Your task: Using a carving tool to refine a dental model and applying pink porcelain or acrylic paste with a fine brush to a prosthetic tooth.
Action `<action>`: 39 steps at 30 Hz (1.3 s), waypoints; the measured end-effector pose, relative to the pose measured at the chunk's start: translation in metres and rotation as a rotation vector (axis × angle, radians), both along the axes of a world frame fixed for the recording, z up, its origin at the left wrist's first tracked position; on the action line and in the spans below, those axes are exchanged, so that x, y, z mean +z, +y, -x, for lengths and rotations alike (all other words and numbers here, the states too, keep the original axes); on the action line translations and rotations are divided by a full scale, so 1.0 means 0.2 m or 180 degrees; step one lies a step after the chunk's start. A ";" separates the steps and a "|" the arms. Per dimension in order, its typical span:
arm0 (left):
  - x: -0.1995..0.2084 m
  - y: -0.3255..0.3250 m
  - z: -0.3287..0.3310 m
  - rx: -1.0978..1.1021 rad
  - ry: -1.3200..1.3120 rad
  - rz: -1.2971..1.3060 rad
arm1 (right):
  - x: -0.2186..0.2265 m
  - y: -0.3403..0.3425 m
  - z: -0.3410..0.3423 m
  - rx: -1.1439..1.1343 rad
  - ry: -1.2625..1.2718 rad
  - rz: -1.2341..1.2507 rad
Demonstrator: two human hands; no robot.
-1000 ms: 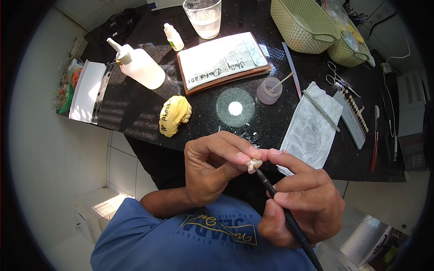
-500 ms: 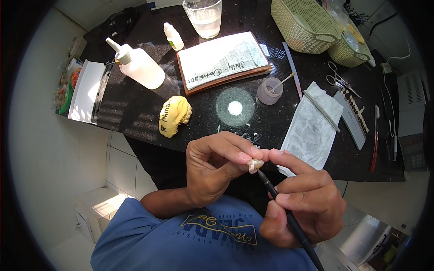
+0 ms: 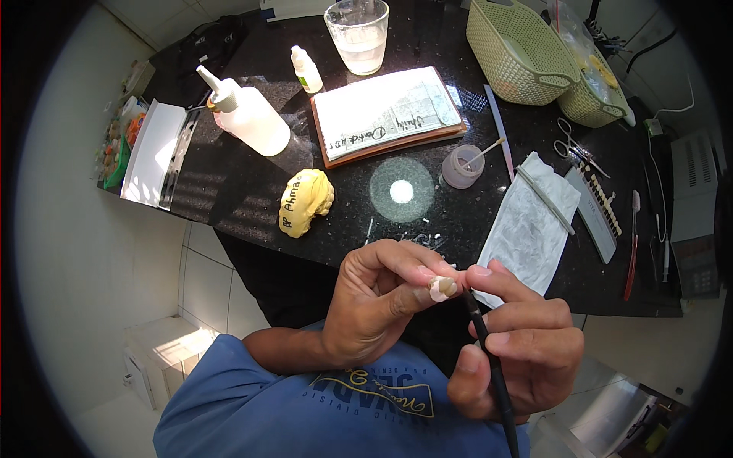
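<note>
Near the table's front edge, my left hand (image 3: 382,298) pinches a small tooth-coloured dental piece (image 3: 443,288) with a pale pink part between thumb and fingers. My right hand (image 3: 527,347) is closed around a slim black brush-like tool (image 3: 499,382), its handle slanting down toward my shirt. The tool's narrow tip lies just right of the dental piece, apart from it; its kind is too small to make out. The right index finger reaches out to my left fingertips. Just beyond my hands, thin white scraps (image 3: 424,238) lie on the black tabletop (image 3: 347,221).
Beyond are a yellow dental impression (image 3: 304,204), a squeeze bottle (image 3: 256,122), a dropper bottle (image 3: 307,70), a glass of water (image 3: 359,42) and a paper-topped pad (image 3: 385,111). Rightward stand a small jar (image 3: 462,169), white cloth (image 3: 527,221), tooth shade guide (image 3: 595,214), scissors (image 3: 573,141) and baskets (image 3: 519,57).
Both hands have shifted slightly right. The dental piece has turned to show another side, and the tool's tip has moved off it to the right.
</note>
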State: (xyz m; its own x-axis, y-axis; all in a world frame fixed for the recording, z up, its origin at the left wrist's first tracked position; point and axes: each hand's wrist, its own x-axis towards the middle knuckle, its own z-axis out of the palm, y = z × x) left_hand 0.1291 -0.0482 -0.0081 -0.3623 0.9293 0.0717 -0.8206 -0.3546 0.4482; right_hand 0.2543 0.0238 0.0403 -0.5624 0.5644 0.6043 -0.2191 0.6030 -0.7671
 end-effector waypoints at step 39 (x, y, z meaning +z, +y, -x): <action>0.02 0.01 -0.04 0.0072 -0.0193 -0.0096 | -0.05 -0.07 0.02 -0.0160 -0.0003 -0.0405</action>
State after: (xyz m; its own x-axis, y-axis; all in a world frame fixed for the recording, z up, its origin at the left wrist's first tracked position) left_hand 0.1365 -0.0468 -0.0051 -0.3878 0.9185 0.0770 -0.8375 -0.3860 0.3868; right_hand 0.2507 0.0100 0.0297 -0.5358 0.5107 0.6724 -0.1856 0.7056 -0.6838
